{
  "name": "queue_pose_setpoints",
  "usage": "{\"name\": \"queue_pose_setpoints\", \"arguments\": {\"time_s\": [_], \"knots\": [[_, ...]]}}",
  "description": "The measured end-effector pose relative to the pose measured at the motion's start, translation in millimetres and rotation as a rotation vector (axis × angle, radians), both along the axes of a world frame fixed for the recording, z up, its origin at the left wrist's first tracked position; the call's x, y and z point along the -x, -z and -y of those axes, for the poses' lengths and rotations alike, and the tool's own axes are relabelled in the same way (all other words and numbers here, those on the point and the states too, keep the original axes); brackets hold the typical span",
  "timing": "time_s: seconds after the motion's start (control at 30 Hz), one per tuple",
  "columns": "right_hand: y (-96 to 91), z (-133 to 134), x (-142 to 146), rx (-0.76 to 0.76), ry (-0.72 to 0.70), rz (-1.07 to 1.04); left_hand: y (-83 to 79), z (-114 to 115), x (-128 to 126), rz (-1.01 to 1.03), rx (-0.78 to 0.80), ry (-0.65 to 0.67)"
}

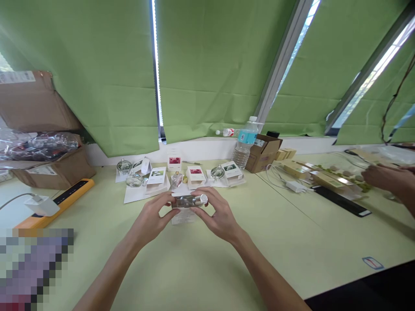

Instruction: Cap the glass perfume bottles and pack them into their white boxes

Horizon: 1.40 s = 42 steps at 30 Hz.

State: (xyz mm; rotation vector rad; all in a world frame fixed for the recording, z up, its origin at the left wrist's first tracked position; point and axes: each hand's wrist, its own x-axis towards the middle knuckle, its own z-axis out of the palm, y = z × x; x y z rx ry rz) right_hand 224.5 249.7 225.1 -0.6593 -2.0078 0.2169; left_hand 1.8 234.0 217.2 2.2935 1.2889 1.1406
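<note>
A small clear glass bottle with a silver cap [189, 200] lies sideways between both my hands, just above the pale green table [292, 242]. My left hand [154, 215] grips its left end with fingers curled. My right hand [216, 215] pinches the capped right end. A white paper [183, 217] lies under the bottle. Beyond it stand several small white boxes with pictures, such as one with a red picture [196, 175], and round glass bottles [134, 179].
A water bottle [244, 144] and a small cardboard box [265, 152] stand at the back. An orange power strip [60, 201] with a white charger lies at left, beside large cardboard boxes [35, 125]. Another person's hand [385, 178] works at far right among boxes.
</note>
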Motion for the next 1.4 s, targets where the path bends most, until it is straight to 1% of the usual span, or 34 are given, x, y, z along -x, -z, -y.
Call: {"name": "queue_pose_setpoints", "arguments": {"time_s": [0.2,0.37,0.5,0.6,0.73,0.87,1.13,1.4], "knots": [[-1.5,5.7,3.0,0.003,0.023,0.041,2.9,0.9,-0.3,0.059,0.142,-0.029],[-5.3,8.8,2.9,0.022,0.021,0.122,3.8,3.2,-2.6,0.056,0.149,0.011],[-8.2,12.2,3.2,0.054,0.031,0.165,8.3,4.1,-5.8,0.027,0.164,0.01],[-9.6,13.9,3.2,0.057,0.032,0.193,12.1,3.2,-9.0,0.021,0.19,0.034],[-11.5,15.2,2.6,0.044,0.038,0.257,13.9,2.1,-11.2,0.035,0.17,0.038],[-12.8,17.0,2.2,0.037,0.059,0.315,13.4,2.2,-11.7,0.043,0.195,0.037],[-13.4,17.5,1.5,0.063,-0.005,0.273,13.5,2.3,-12.8,0.052,0.174,0.049],[-11.7,17.2,-0.5,0.052,0.003,0.315,11.8,4.4,-14.6,0.028,0.13,0.04]]}}
